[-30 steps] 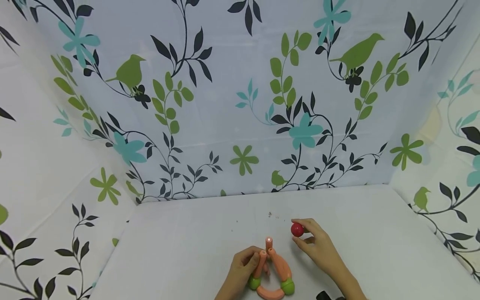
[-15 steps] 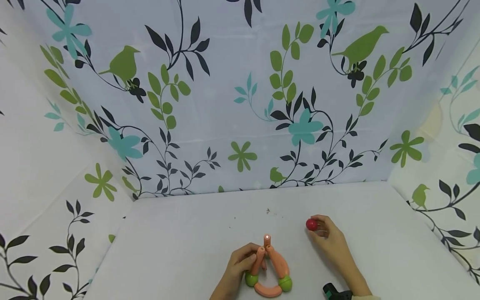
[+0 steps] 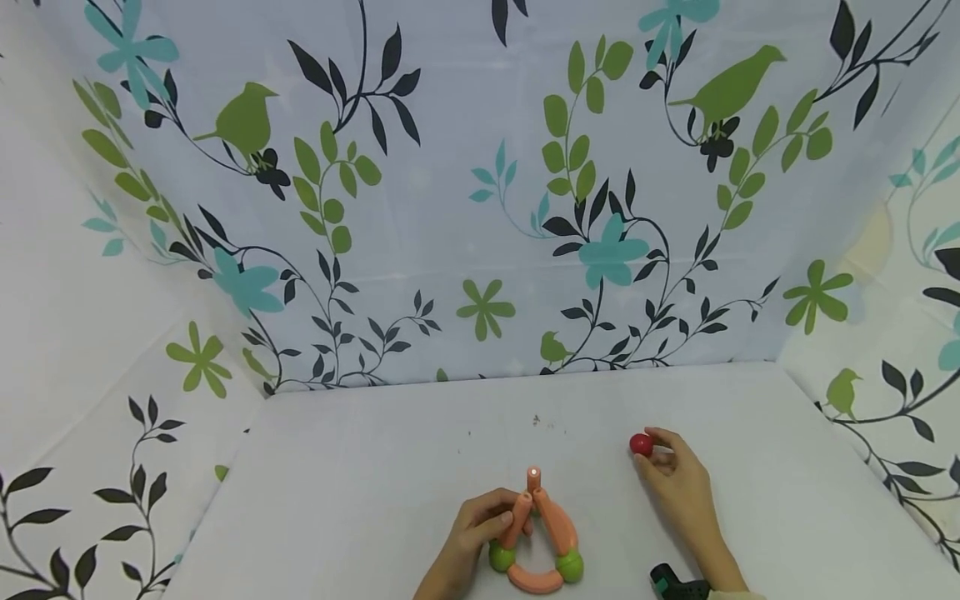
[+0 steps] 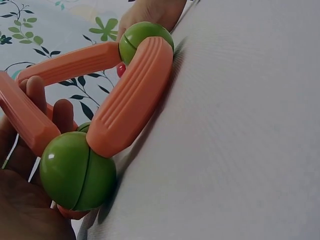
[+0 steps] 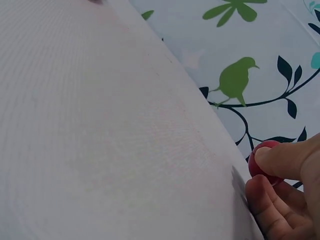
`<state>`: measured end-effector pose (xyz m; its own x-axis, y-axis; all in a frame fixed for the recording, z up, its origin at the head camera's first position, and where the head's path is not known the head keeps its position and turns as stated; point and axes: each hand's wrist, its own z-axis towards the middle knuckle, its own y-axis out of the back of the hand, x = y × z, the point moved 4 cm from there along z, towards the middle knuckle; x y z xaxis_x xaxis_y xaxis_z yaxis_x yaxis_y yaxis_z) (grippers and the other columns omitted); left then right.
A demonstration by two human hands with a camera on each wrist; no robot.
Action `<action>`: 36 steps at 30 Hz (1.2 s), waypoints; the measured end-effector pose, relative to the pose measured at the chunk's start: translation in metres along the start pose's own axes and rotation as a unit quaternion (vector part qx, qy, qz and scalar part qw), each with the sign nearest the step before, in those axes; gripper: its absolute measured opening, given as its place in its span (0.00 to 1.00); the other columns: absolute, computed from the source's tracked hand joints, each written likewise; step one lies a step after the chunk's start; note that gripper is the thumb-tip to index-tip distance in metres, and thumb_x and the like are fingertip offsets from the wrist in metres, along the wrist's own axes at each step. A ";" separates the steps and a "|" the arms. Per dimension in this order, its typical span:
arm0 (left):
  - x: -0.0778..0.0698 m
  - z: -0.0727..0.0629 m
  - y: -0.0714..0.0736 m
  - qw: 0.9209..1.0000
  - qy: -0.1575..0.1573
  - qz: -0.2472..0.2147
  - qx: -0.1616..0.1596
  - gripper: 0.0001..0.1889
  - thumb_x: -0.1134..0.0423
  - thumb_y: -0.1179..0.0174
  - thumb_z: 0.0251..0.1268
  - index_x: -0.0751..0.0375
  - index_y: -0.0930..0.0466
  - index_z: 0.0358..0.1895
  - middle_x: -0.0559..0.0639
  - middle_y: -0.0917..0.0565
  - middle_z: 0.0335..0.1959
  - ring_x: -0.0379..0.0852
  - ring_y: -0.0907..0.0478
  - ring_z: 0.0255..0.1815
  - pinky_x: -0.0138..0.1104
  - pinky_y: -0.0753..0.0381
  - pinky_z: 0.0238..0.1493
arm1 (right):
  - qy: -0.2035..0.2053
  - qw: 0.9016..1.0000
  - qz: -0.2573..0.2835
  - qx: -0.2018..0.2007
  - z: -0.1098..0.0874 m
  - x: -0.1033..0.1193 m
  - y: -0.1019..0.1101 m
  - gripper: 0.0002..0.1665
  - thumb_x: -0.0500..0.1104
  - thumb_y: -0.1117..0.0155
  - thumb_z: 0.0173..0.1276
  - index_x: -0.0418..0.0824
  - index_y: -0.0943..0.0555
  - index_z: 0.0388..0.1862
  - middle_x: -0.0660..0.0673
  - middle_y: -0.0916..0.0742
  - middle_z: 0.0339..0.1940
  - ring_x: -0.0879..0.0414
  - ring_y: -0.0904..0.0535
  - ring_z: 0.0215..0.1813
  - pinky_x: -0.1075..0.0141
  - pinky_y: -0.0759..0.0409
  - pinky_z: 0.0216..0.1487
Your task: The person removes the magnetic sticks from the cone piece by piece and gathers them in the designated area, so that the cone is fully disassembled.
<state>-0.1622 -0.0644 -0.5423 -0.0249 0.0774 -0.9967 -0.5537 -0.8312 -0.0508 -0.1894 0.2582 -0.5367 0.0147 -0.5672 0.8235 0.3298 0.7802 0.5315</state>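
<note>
A magnetic building-toy frame of orange rods (image 3: 558,529) and green balls (image 3: 570,566) stands on the white table. My left hand (image 3: 474,533) grips its left orange rod (image 4: 27,117) between thumb and fingers. In the left wrist view, a large green ball (image 4: 77,170) joins that rod to a curved orange rod (image 4: 132,97). One short rod (image 3: 534,478) points up at the far end of the frame. Off to the right, my right hand (image 3: 682,483) pinches a small red ball (image 3: 641,444). The right wrist view shows the thumb covering part of that red ball (image 5: 255,169).
A black device (image 3: 675,585) is at the right wrist. The white table (image 3: 360,492) extends around both hands. Behind it hangs a patterned cloth (image 3: 420,208) with leaves and birds, and similar cloth (image 3: 75,467) borders the sides.
My right hand has moved right and slightly farther from me, carrying the red ball away from the frame. The left hand stays on the orange rod.
</note>
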 end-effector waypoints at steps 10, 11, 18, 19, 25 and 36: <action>0.002 -0.004 -0.002 1.000 -0.004 -0.006 0.015 0.20 0.59 0.52 0.71 0.63 0.17 0.57 0.52 0.12 0.43 0.39 0.19 0.46 0.33 0.23 0.55 | -0.036 0.999 -0.001 0.020 -0.003 -0.007 -0.001 0.26 0.40 0.29 0.71 0.40 0.22 0.67 0.36 0.11 0.50 0.69 0.18 0.36 0.75 0.22 0.38; 0.002 -0.005 -0.002 1.000 -0.005 -0.008 0.016 0.20 0.59 0.51 0.71 0.62 0.17 0.58 0.53 0.12 0.43 0.39 0.19 0.46 0.33 0.23 0.55 | -0.039 0.999 -0.001 0.021 -0.004 -0.007 -0.002 0.26 0.40 0.30 0.71 0.40 0.22 0.67 0.36 0.11 0.49 0.68 0.18 0.36 0.74 0.22 0.38; 0.002 -0.005 -0.002 1.000 -0.021 -0.003 0.023 0.19 0.60 0.51 0.73 0.60 0.17 0.58 0.69 0.15 0.44 0.39 0.19 0.47 0.33 0.23 0.57 | -0.043 0.999 -0.010 0.032 -0.005 -0.005 -0.002 0.28 0.39 0.31 0.73 0.40 0.24 0.70 0.36 0.12 0.54 0.62 0.17 0.40 0.75 0.22 0.40; 0.001 -0.004 -0.002 0.999 -0.023 0.000 0.021 0.19 0.60 0.50 0.73 0.60 0.17 0.58 0.71 0.16 0.44 0.40 0.19 0.47 0.34 0.23 0.57 | -0.041 0.999 -0.013 0.032 -0.005 -0.005 -0.002 0.28 0.40 0.31 0.73 0.40 0.25 0.70 0.35 0.13 0.56 0.61 0.17 0.41 0.75 0.22 0.40; 0.001 -0.005 -0.002 1.000 -0.022 0.008 0.006 0.19 0.60 0.50 0.72 0.58 0.16 0.58 0.72 0.16 0.43 0.42 0.19 0.44 0.33 0.21 0.53 | -0.049 0.998 -0.008 0.042 -0.005 -0.005 -0.002 0.31 0.39 0.33 0.74 0.39 0.28 0.74 0.36 0.17 0.65 0.66 0.17 0.44 0.79 0.22 0.44; -0.007 -0.003 -0.005 0.995 -0.096 0.003 0.012 0.17 0.67 0.45 0.74 0.64 0.18 0.61 0.57 0.15 0.44 0.34 0.20 0.42 0.30 0.19 0.47 | -0.057 0.998 -0.002 0.040 -0.001 -0.003 0.001 0.29 0.39 0.36 0.75 0.41 0.28 0.73 0.37 0.15 0.63 0.68 0.19 0.43 0.78 0.23 0.42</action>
<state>-0.1564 -0.0622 -0.5350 -0.1865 0.1778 -0.9662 -0.5723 -0.8191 -0.0403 -0.1879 0.2604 -0.5393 -0.0948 -0.5404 0.8361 0.2524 0.7993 0.5453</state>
